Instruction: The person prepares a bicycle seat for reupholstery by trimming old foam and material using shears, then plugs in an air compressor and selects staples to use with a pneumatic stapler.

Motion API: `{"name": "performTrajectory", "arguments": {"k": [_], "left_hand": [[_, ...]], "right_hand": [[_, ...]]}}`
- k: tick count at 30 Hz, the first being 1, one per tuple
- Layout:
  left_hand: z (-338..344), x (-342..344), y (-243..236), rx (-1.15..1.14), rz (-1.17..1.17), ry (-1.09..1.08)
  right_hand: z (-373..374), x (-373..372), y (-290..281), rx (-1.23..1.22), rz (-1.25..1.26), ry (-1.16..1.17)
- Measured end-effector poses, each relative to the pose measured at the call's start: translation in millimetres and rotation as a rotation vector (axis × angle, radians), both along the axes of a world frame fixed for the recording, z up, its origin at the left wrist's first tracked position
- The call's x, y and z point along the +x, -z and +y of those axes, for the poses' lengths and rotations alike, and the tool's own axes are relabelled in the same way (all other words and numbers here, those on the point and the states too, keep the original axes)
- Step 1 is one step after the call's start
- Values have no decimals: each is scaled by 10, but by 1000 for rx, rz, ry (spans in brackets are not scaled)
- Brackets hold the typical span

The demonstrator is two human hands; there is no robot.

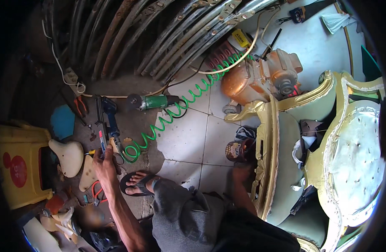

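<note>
My left hand (104, 164) is at the lower end of a dark blue air staple gun (112, 119), its fingers closed around the base. A green coiled air hose (159, 125) runs from the gun up toward an orange-brown air compressor (247, 80). My right hand (243, 173) is low beside the gold rail of an upholstered chair (266, 147); shadow hides its fingers. Just beyond that hand stands a brown can-like container (236, 151) with dark cloth behind it.
A green angle grinder (155, 102) lies ahead on the floor. Pliers (80, 106) and a pale saddle-shaped piece (67, 157) are left, near a yellow plastic stool (21, 168). Bent metal tubes (159, 38) crowd the far side. A tufted chair back (357, 164) stands right.
</note>
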State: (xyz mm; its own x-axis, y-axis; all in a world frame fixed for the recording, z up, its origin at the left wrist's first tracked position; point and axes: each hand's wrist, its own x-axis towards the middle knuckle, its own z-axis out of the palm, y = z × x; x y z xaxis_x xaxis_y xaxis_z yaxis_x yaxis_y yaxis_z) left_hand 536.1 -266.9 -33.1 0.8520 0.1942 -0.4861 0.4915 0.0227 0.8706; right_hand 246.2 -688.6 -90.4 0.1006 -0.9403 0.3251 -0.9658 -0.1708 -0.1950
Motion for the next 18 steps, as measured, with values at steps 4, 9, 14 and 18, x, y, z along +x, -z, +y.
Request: {"name": "performTrajectory", "arguments": {"k": [4,9,14,18], "left_hand": [[88,-30,-105,39,19,-29],[225,-42,-222,124,18,-104],[451,-82,-113,200,-36,-91],[482,-4,-115,205,-1,-99]], "right_hand": [[-69,-95,-32,28,-93,27],[83,-306,-39,155,-68,-60],[319,-461,-231,272,-46,-237],[617,-262,-244,406,-9,-391]]}}
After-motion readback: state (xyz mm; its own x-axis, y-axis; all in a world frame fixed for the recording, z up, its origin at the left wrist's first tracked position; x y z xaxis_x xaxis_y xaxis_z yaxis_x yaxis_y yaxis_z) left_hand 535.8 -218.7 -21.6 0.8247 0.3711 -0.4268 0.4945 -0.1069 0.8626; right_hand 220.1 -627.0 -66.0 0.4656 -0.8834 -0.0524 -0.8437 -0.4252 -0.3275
